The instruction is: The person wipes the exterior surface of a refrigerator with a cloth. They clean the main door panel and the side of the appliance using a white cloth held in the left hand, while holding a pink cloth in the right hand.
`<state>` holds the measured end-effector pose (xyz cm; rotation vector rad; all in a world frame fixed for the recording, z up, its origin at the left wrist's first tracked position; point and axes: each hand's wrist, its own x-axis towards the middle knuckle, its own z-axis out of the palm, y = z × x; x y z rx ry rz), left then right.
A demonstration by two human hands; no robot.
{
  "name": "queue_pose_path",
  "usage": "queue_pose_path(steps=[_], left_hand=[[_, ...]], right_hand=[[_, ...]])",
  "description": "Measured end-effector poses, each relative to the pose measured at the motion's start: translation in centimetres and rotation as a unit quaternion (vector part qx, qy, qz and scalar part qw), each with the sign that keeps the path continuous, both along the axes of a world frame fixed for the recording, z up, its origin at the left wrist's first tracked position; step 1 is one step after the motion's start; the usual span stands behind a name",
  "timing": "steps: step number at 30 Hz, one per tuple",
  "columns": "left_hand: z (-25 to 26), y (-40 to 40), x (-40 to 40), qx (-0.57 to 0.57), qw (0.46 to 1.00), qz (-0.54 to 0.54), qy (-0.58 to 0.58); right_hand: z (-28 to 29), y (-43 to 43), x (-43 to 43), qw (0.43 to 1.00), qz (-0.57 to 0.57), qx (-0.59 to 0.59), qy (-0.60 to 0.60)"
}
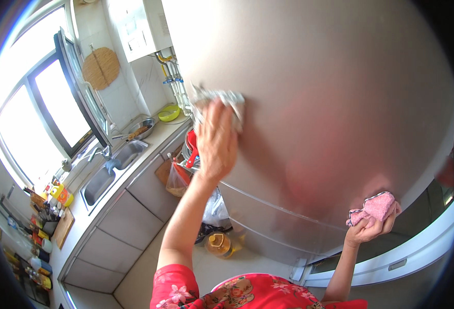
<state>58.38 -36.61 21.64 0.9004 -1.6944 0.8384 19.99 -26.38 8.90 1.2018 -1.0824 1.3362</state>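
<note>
A tall refrigerator door (312,96) with a smooth, shiny grey-beige front fills the right half of the head view. Flat against its left part, my left hand (216,141) presses a crumpled pale cloth (234,99); hand and cloth are blurred. Lower right, my right hand (371,230) holds a bunched pink terry cloth (379,208) with a dark-edged trim, close to the door's surface. Whether that pink cloth touches the door I cannot tell. A red blur, like a reflection of my floral sleeves, shows in the door.
On the left a counter holds a double steel sink (99,185), a metal bowl (144,127) and a green basin (169,113). An oil jug (219,245) stands on the floor by the refrigerator, near plastic bags (215,208). A window sash (82,89) stands ajar. A white sliding-door frame (397,264) lies lower right.
</note>
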Motion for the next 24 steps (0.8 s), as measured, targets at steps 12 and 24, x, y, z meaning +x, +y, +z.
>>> queue_pose_path(steps=[12,24], left_hand=[[1.4,0.5,-5.7,-0.074,0.994,-0.074,0.037],[4.4,4.8,-13.2,-0.045,0.997,-0.058,-0.024]], right_hand=[[0.3,-0.1,0.5,0.999,0.046,-0.008,-0.021],[0.9,0.7,0.0,1.000,0.023,0.019,0.003]])
